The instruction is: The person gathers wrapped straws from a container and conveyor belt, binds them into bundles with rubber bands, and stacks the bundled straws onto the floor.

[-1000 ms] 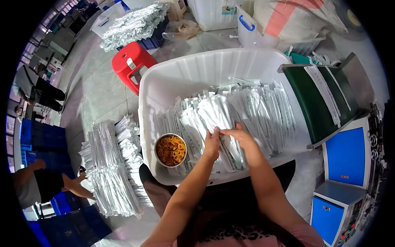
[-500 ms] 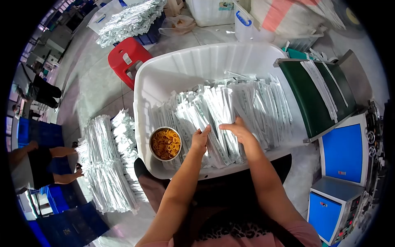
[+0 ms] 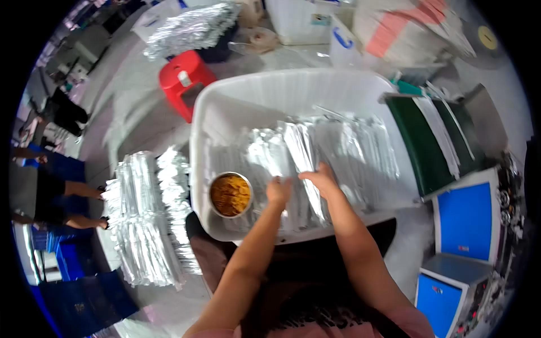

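Well, from where I'm standing, the left hand (image 3: pixel 278 192) is blurring, so I can't tell whether its fingers are pinching anything. The right hand (image 3: pixel 324 181) is showing its thumb spread from its fingers, at the long silvery packets (image 3: pixel 302 149) that are lying bunched mid-tub; I can't make out how firmly it's touching them. They're looking light, thin and slick, likely bending a little, so a two-handed hold around the middle would probably be keeping them from sliding apart. Closer left, a bowl (image 3: pixel 211 197) of yellow rings (image 3: pixel 231 195) is standing in the near corner of the white tub (image 3: pixel 293 93), probably crowding the left arm, while a green belt (image 3: pixel 406 135) is jutting over the right end. Farther out, silvery stacks (image 3: pixel 143 219) are lying on the floor, a red stool (image 3: pixel 189 70) is standing beyond, and a big pale sack (image 3: pixel 394 50) is slumping far right.
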Motion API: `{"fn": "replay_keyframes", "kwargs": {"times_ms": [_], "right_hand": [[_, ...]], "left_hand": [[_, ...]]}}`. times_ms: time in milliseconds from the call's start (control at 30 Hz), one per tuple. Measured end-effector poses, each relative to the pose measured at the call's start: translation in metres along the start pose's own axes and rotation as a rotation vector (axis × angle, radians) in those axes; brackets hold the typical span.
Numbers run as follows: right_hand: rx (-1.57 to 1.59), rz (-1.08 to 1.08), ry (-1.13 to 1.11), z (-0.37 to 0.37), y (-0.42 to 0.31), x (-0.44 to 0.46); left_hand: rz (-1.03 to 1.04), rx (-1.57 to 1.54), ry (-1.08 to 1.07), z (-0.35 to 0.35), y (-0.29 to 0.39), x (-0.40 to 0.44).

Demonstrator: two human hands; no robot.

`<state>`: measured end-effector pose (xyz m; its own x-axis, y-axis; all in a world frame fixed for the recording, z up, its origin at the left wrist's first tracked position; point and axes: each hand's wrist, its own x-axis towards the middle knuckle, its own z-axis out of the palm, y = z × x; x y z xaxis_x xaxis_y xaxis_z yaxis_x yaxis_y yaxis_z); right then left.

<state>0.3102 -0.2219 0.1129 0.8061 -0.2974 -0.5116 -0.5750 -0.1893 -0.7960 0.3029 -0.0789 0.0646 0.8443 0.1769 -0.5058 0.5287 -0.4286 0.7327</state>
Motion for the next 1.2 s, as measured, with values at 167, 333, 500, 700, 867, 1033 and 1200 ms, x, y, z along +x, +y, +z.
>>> {"fn": "replay_keyframes", "kwargs": {"times_ms": [167,333,500,700,867,1033,1200], "right_hand": [[-0.209,-0.192,-0.123,0.017,0.051,0.049],[0.235,-0.144,-0.278,-0.01,-0.014,-0.015],[0.332,-0.306,-0.305,-0.036,-0.007,-0.029],[0.47,-0.688,-0.333,-0.06,-0.057,-0.089],[0.182,-0.908,-0.17,-0.065,-0.129,-0.131],[-0.124,-1.099,-0.028,-0.049,-0.136,-0.154],[0.862,-0.331,-0.817,-0.004,-0.122,-0.2]], "left_hand": [[0.247,0.395,-0.184,-0.003,0.009,-0.003],[-0.075,-0.198,-0.026,0.007,0.02,-0.007],[0.332,-0.525,-0.004,0.001,0.04,-0.047],[0.865,-0.737,-0.51,-0.065,0.114,-0.108],[0.884,-0.681,-0.716,-0.128,0.173,-0.156],[0.472,-0.482,-0.824,-0.151,0.142,-0.164],[0.014,-1.111,-1.316,-0.12,0.05,-0.191]]}}
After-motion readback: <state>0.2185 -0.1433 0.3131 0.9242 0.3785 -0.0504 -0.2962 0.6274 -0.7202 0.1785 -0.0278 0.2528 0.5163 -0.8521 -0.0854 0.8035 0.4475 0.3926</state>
